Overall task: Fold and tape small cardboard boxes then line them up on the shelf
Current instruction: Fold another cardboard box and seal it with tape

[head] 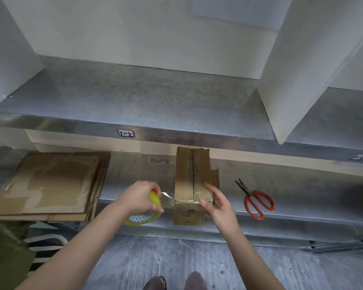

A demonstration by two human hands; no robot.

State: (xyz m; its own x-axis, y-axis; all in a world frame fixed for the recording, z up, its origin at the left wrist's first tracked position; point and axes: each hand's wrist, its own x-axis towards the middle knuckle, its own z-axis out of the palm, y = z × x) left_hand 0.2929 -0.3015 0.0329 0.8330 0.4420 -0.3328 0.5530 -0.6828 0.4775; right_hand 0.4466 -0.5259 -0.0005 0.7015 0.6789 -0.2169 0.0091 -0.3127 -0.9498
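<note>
A small brown cardboard box (pixel 192 176) stands on the lower metal shelf (pixel 281 185), its top flaps folded shut with a seam down the middle. My left hand (pixel 139 196) grips a yellow roll of clear tape (pixel 147 214) just left of the box; a strip of tape stretches from the roll to the box's near top edge. My right hand (pixel 218 204) rests on the box's near right corner, its straight fingers pressing the tape down.
A stack of flattened cardboard boxes (pixel 48 185) lies on the shelf at the left. Red-handled scissors (pixel 254 197) lie to the right of the box. An upper metal shelf (pixel 155 97) with white dividers runs above. Grey floor and my shoes are below.
</note>
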